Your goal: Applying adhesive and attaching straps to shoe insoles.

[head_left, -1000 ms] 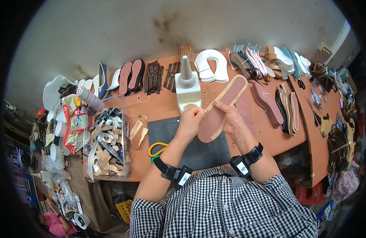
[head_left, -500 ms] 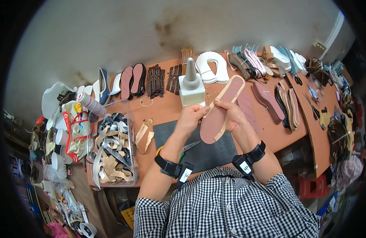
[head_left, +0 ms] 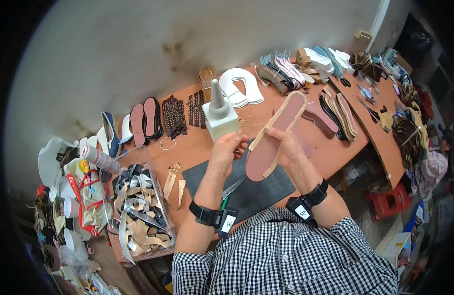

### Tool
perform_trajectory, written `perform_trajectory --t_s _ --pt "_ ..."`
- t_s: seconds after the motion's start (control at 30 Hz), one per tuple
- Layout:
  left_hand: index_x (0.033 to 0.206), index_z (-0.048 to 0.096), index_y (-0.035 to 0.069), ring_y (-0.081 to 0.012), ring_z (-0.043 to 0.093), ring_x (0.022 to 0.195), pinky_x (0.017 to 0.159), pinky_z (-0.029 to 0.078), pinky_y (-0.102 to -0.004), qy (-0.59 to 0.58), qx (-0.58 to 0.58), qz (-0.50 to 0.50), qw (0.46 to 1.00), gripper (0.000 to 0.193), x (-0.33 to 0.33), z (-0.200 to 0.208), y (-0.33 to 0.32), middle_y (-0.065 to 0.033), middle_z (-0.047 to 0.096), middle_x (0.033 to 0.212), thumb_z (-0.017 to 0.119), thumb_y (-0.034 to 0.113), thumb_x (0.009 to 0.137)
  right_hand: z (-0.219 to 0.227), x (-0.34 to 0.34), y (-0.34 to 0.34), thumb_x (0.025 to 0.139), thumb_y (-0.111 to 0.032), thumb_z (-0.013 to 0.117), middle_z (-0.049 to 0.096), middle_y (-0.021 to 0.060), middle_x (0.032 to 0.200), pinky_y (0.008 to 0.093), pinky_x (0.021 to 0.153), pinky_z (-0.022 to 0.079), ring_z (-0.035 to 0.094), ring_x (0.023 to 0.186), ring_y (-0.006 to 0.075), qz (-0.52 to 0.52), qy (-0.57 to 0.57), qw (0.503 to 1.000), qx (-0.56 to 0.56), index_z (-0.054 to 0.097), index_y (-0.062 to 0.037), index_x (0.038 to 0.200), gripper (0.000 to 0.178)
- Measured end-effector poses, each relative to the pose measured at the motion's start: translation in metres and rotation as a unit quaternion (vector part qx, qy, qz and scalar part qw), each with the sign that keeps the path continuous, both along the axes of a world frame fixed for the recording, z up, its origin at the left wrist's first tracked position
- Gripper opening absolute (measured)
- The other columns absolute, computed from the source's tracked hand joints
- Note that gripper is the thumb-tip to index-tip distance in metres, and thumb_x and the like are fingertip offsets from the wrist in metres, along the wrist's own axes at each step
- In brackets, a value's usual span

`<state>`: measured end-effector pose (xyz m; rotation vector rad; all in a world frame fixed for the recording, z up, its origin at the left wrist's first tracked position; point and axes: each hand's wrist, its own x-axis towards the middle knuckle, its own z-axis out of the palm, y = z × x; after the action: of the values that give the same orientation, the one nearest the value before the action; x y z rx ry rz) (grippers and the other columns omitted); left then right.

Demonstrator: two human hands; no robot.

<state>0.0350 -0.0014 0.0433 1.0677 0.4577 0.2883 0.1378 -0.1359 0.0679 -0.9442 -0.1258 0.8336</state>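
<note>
A pink shoe insole, edged along part of its rim with a beige strip, is held up at a slant over the table. My right hand grips it at mid-length, thumb on top and fingers underneath. Just left of the insole and apart from it, my left hand has its fingers curled in against the thumb; whatever it may hold cannot be made out. Below the hands lies a dark cutting mat, with green-handled scissors on it, partly hidden by my left wrist.
Beyond my left hand stands a white block with a grey cone. A clear bin of strap scraps sits at left, beige strips beside it. Stacked insoles, sandal soles and white U-shaped pieces line the back.
My left hand has let go of the insole's edge and drawn slightly left, fingers curling. The right hand still holds the insole. The whole view has turned a little.
</note>
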Motion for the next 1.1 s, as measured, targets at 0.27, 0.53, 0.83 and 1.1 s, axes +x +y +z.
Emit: perform_trajectory --t_s 0.27,0.53,0.83,1.1 --pt "0.077 0.057 0.006 -0.0042 0.046 0.053 0.050 0.037 -0.0175 -0.041 0.060 -0.076 0.994 0.013 0.009 -0.005 -0.004 0.0024 0.055 0.065 0.058 0.017 0.084 0.009 0.002 0.003 0.078 -0.010 0.060 0.058 0.0128 0.095 0.0366 0.071 0.050 0.059 0.082 0.0240 -0.017 -0.028 0.999 -0.028 0.051 0.0018 0.103 0.029" --pt "0.079 0.057 0.005 -0.0037 0.045 0.052 0.047 0.034 -0.0163 -0.052 0.058 0.030 0.996 0.015 0.018 0.009 -0.002 0.0019 0.054 0.064 0.054 0.018 0.087 -0.010 0.014 0.021 0.078 -0.011 0.060 0.058 0.0148 0.099 0.0383 0.081 0.049 0.058 0.090 0.0248 0.120 0.040 0.985 0.116 0.050 0.0019 0.105 0.031" --pt "0.095 0.056 0.000 -0.0058 0.053 0.067 0.059 0.044 -0.0176 -0.103 0.151 0.050 0.982 0.017 -0.004 0.011 0.005 -0.0019 0.058 0.078 0.060 0.007 0.081 -0.014 0.023 0.016 0.079 -0.013 0.059 0.057 0.0178 0.102 0.0404 0.085 0.047 0.057 0.095 0.0271 0.148 0.084 0.972 0.160 0.048 0.0020 0.108 0.035" --pt "0.088 0.060 0.000 -0.0083 0.055 0.066 0.060 0.046 -0.0199 -0.063 0.431 0.024 0.900 0.017 -0.006 0.042 -0.006 -0.0036 0.058 0.076 0.065 0.000 0.073 -0.011 0.020 0.009 0.082 -0.015 0.053 0.056 0.0185 0.103 0.0405 0.086 0.046 0.056 0.096 0.0280 0.148 0.061 0.973 0.164 0.045 0.0028 0.112 0.036"
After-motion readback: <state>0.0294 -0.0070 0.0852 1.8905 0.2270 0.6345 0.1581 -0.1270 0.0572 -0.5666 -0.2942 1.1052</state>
